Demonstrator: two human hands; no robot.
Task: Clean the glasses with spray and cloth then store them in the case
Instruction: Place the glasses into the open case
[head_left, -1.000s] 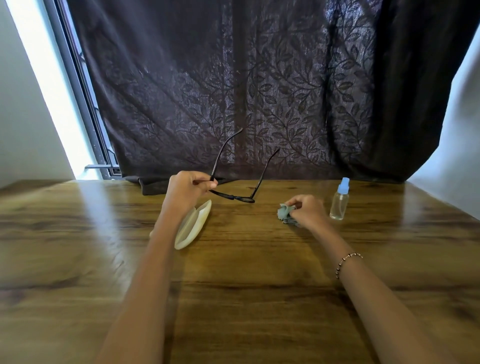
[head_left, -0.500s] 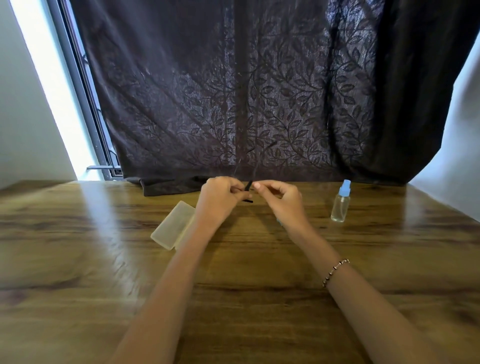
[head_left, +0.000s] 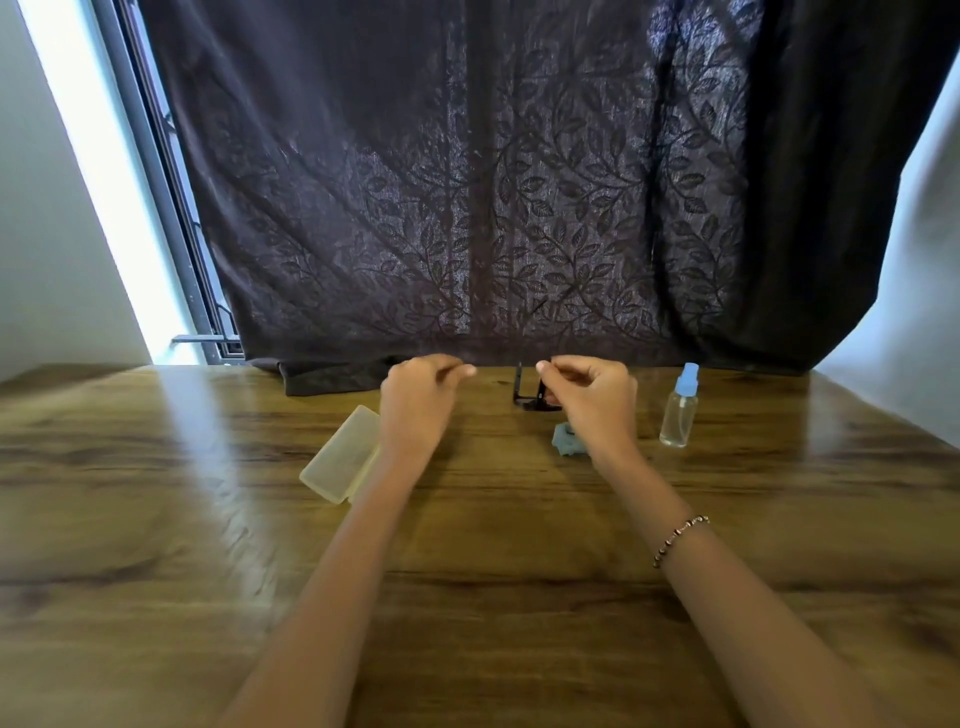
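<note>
The black glasses (head_left: 530, 399) are low over the table's far middle, with my right hand (head_left: 595, 387) shut on their right side. They look partly folded, one temple sticking up. My left hand (head_left: 421, 400) hovers a short way to their left, fingers curled, with nothing visible in it. The crumpled light blue cloth (head_left: 566, 442) lies on the table just under my right wrist. A pale, closed glasses case (head_left: 343, 460) lies beside my left wrist. The clear spray bottle (head_left: 678, 415) with a blue cap stands upright to the right of my right hand.
The wooden table (head_left: 467, 561) stretches toward me. A dark leaf-patterned curtain (head_left: 467, 208) hangs behind the far edge, its hem resting on the table. A bright window frame (head_left: 171, 218) is at the far left.
My right hand left the cloth on the table and took the glasses. My left hand let go of them and moved off to the left. The temples, spread before, now look partly folded.
</note>
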